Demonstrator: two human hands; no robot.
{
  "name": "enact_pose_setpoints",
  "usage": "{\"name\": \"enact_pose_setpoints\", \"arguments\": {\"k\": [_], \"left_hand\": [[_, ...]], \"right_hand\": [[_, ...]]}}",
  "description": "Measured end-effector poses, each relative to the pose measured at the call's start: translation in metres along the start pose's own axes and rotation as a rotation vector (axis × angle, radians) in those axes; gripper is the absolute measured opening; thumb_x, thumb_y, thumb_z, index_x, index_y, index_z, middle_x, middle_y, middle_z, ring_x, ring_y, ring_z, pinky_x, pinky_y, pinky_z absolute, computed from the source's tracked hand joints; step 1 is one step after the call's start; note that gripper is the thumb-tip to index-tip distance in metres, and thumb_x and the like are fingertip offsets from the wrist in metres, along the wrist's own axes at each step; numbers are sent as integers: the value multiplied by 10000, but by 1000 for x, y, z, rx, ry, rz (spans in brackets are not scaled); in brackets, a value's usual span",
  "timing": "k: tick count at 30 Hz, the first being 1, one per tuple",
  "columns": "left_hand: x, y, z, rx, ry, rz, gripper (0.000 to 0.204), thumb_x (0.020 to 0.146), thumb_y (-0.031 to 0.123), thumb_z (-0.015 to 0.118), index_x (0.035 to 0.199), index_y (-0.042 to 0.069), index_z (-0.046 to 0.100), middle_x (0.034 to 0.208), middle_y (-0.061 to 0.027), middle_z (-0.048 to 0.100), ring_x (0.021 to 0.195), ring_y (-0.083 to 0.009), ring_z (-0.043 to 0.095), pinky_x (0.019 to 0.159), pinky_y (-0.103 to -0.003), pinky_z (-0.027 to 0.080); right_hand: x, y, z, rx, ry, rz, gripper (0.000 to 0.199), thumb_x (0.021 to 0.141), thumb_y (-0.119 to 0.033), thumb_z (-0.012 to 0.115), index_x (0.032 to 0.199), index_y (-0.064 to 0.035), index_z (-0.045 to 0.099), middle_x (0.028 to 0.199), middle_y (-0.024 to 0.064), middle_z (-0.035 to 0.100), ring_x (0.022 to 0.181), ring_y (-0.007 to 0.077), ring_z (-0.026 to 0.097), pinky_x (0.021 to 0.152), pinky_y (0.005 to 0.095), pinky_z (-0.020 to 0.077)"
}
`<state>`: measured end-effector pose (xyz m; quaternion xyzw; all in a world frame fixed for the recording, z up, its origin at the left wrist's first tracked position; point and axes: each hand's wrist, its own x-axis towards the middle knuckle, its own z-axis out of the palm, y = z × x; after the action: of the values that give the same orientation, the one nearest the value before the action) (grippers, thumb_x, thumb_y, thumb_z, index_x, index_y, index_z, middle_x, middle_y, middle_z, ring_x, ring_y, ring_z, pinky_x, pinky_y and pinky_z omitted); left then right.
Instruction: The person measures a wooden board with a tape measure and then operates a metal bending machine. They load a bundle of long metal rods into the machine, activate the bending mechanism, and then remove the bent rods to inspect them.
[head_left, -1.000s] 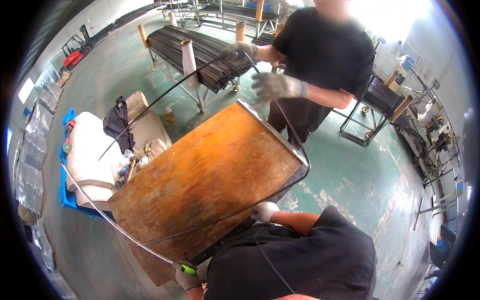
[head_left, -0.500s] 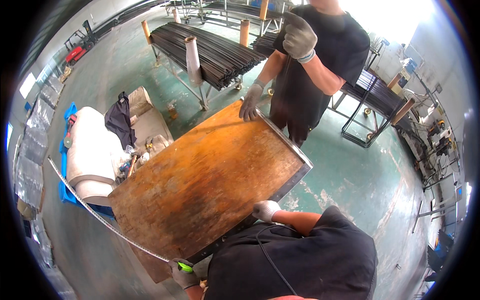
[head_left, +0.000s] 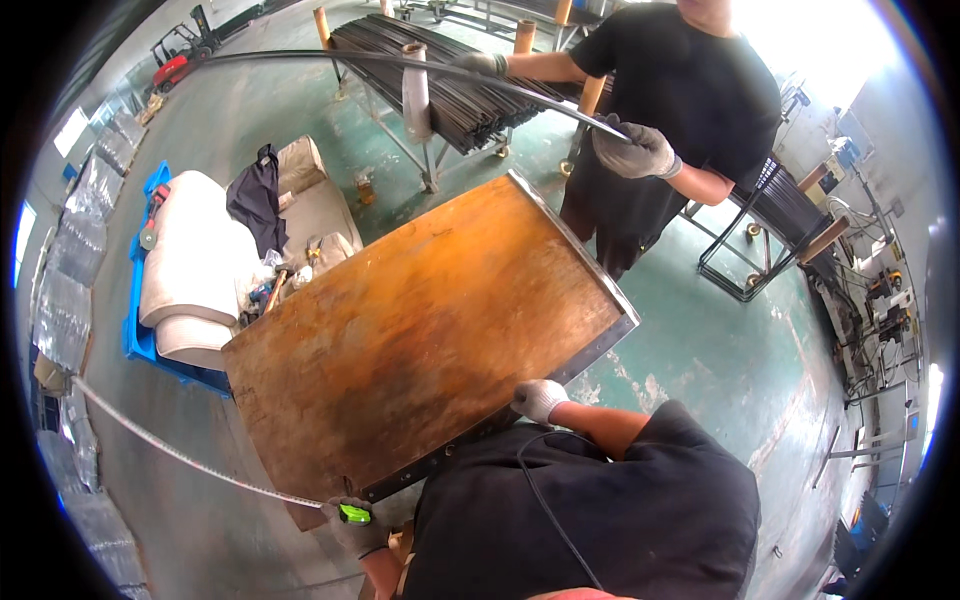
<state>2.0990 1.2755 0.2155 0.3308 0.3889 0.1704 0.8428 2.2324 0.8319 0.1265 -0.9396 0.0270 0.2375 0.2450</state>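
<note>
Tape measure (head_left: 354, 514) sits clamped in your gloved left hand (head_left: 352, 528) at the rusty table's (head_left: 420, 320) near corner, blade (head_left: 180, 455) stretched out left. Your right hand (head_left: 538, 398) rests curled on the table edge, gripping nothing.

a rusty metal sheet (head_left: 420, 320) is lying in front of the person, with the right hand (head_left: 538, 398) resting on its near edge and the left hand (head_left: 352, 520) sitting at its near left corner. a tape measure (head_left: 354, 514) is sitting in the left hand, its blade (head_left: 170, 450) stretching away to the left. beyond the sheet a co-worker (head_left: 680, 110) is standing, with a rack of rods (head_left: 450, 80) behind. rolled padding (head_left: 195, 265) is lying to the sheet's left.
</note>
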Motion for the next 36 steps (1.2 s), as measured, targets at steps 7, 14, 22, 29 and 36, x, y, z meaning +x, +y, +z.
{"name": "enact_pose_setpoints", "arguments": {"k": [7, 14, 22, 29, 36], "left_hand": [[15, -24, -39, 8, -47, -33, 372, 1091, 518, 523, 1000, 166, 606, 749, 17, 605, 640, -149, 571, 576, -301, 457], [27, -17, -65, -104, -83, -80, 376, 1070, 523, 561, 945, 176, 633, 755, 23, 589, 676, -156, 568, 619, -328, 486], [11, -19, -50, -45, 121, -16, 272, 1050, 409, 569, 944, 169, 638, 756, -5, 585, 711, -180, 586, 636, -332, 492], [17, -15, -52, -142, 53, -141, 275, 1052, 406, 555, 948, 167, 643, 761, -10, 606, 678, -178, 587, 606, -327, 495], [22, -16, -61, -109, 100, -133, 284, 1063, 416, 551, 922, 186, 640, 756, 1, 612, 668, -177, 592, 602, -324, 493]], "right_hand": [[-2, 4, 5, 8, 42, -8, 280, 898, -418, 703, 1011, -174, 779, 1021, 110, 780, 994, 334, 742, 862, 453, 584], [-4, 2, 3, 10, 47, -9, 281, 902, -406, 700, 1018, -162, 776, 1020, 112, 779, 994, 336, 741, 864, 453, 584], [-4, 3, 4, 49, 57, -29, 276, 901, -394, 690, 1021, -157, 763, 1023, 127, 773, 989, 357, 737, 848, 471, 583], [-5, 4, 4, 36, 67, -47, 265, 903, -391, 687, 1013, -160, 759, 1016, 132, 770, 984, 366, 733, 846, 483, 580], [-6, 2, 1, 46, 35, -32, 270, 908, -389, 686, 1017, -155, 764, 1020, 141, 769, 991, 371, 732, 852, 486, 579]]}}
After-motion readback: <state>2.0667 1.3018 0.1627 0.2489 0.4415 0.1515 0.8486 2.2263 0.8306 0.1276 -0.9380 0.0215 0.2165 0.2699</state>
